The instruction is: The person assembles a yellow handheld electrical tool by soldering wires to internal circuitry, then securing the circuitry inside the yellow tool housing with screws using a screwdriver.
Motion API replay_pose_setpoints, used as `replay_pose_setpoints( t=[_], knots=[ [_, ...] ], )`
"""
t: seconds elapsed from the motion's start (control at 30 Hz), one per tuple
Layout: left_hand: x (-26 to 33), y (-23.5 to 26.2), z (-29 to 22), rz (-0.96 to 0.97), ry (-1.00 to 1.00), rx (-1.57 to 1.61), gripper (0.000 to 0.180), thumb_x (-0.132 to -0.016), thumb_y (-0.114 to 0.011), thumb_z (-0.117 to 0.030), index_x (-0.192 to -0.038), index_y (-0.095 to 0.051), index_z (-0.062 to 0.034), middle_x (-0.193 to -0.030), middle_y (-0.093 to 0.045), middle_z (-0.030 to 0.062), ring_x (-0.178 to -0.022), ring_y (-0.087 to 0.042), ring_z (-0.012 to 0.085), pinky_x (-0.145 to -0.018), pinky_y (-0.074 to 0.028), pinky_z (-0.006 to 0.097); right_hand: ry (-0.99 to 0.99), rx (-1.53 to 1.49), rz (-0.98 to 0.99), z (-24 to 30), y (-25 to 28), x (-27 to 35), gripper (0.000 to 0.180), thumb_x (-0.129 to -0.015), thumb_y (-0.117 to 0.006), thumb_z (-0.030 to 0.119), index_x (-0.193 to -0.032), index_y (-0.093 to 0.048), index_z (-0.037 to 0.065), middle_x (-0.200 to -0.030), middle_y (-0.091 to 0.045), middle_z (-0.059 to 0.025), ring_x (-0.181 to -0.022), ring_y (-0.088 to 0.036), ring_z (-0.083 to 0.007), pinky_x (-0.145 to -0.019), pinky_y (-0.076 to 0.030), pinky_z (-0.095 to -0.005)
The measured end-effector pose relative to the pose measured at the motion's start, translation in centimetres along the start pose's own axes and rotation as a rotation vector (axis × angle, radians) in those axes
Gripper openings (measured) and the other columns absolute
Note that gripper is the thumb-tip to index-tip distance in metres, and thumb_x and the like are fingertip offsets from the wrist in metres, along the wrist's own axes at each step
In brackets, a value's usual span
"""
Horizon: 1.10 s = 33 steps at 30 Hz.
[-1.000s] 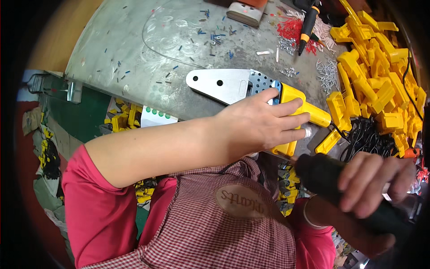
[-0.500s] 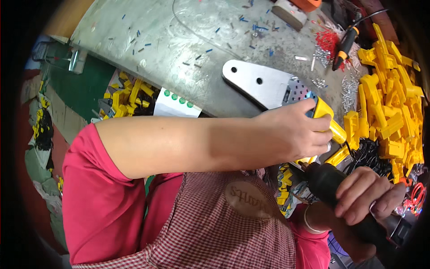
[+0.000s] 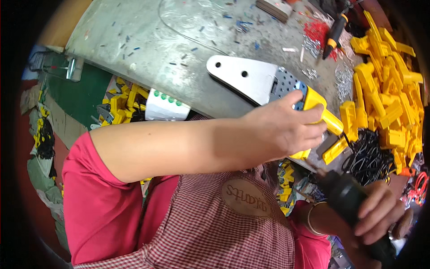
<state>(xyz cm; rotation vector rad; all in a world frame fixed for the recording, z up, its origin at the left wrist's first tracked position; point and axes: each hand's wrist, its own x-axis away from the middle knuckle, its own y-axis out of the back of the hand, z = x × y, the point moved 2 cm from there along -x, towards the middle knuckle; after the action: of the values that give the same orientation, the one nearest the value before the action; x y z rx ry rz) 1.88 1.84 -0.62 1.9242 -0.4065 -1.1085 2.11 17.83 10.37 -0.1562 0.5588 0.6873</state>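
left hand (image 3: 286,130) is closing its fingers over the yellow handle (image 3: 320,114) of a tool with a flat metal plate (image 3: 244,76), lying on the grey table (image 3: 134,49) | right hand (image 3: 380,215) is gripping a black power screwdriver (image 3: 349,201) near the lap | yellow plastic parts (image 3: 385,98) are piling up at right, black cables (image 3: 365,152) beside them
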Motion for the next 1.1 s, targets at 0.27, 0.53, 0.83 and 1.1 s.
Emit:
replay_pose_setpoints(
  t=[0.27, 0.53, 0.83, 1.1],
  knots=[
    [-0.8, -1.4, -0.7, -0.009, 0.08, -0.067, 0.018, -0.08, -0.061, -0.023, -0.097, -0.059, -0.0164, -0.115, -0.053, 0.0013, -0.125, -0.041, 0.022, -0.082, -0.046, 0.051, -0.203, -0.062, -0.027, -1.0, 1.2, 1.4, 0.018, -0.096, -0.053, 0.022, -0.103, -0.047, 0.007, -0.08, -0.066, -0.014, -0.065, -0.066, -0.0307, -0.059, -0.055, -0.0402],
    [-0.6, -2.1, -0.9, -0.096, 0.136, -0.009, 0.011, -0.079, -0.061, -0.022, -0.088, -0.057, -0.0171, -0.114, -0.053, -0.0006, -0.126, -0.039, 0.0223, -0.082, -0.044, 0.053, -0.405, -0.158, -0.068, 2.7, 1.6, -1.3, 0.028, -0.086, -0.068, 0.023, -0.103, -0.068, 0.001, -0.104, -0.067, -0.0146, -0.087, -0.065, -0.0256, -0.075, -0.054, -0.0357],
    [-0.5, -1.8, -1.4, -0.093, 0.158, 0.077, 0.009, -0.079, -0.058, -0.023, -0.084, -0.061, -0.0161, -0.112, -0.055, -0.0007, -0.125, -0.039, 0.0225, -0.091, -0.04, 0.056, -0.018, -0.115, 0.215, -2.1, 1.7, -0.4, 0.022, -0.094, -0.058, 0.026, -0.098, -0.05, 0.006, -0.076, -0.067, -0.0122, -0.062, -0.068, -0.0242, -0.058, -0.057, -0.0306],
    [-0.8, -1.1, -1.6, 0.187, 0.101, -0.162, 0.038, -0.073, -0.063, -0.034, -0.107, -0.059, -0.0194, -0.127, -0.051, 0.001, -0.128, -0.041, 0.0272, -0.085, -0.038, 0.06, 0.084, -0.059, -0.341, 2.8, 2.4, 1.3, 0.03, -0.088, -0.059, 0.02, -0.11, -0.048, 0.003, -0.069, -0.057, -0.0041, -0.061, -0.058, -0.0199, -0.062, -0.052, -0.0315]
  ],
)
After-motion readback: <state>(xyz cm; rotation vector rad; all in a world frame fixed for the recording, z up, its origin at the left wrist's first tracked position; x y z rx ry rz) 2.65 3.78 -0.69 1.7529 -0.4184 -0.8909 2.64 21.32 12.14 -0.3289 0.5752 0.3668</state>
